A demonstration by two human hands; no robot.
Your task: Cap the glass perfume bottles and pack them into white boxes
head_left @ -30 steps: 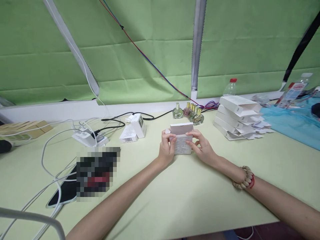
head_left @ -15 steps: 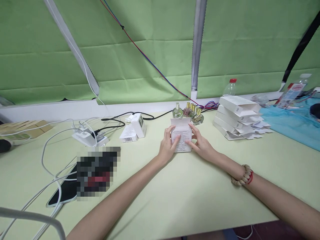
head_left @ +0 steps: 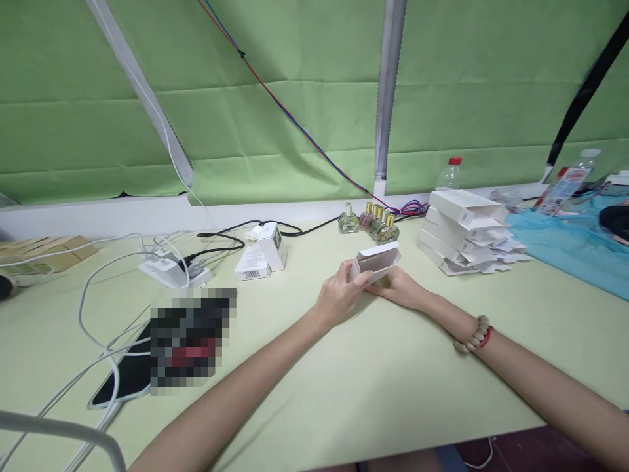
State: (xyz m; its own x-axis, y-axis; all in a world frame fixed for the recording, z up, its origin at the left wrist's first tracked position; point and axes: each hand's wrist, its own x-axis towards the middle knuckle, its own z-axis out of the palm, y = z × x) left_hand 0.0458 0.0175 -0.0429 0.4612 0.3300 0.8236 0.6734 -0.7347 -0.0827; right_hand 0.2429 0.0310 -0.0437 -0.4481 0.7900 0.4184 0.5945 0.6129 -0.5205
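Note:
A small white carton (head_left: 377,259) is held a little above the pale green table (head_left: 383,387), tipped so its long side faces me. My left hand (head_left: 339,298) pinches its left end with thumb and fingers closed. My right hand (head_left: 400,290) cups the carton from below and behind, fingers curled on it; a bead bracelet (head_left: 474,334) sits on that wrist. Just beyond the carton stands a cluster of small perfume bottles (head_left: 374,221) with gold caps.
A stack of flat white cartons (head_left: 464,231) lies at the right, with a blue cloth (head_left: 574,246) and plastic bottles (head_left: 451,176) beyond. Two white boxes (head_left: 263,254), a power strip (head_left: 170,270) with white and black cables, and a dark pixelated object (head_left: 184,337) are at the left.
The carton has turned from upright, printed face toward me, to tipped flat and moved slightly away and to the right. Both hands followed it and lowered toward the table.

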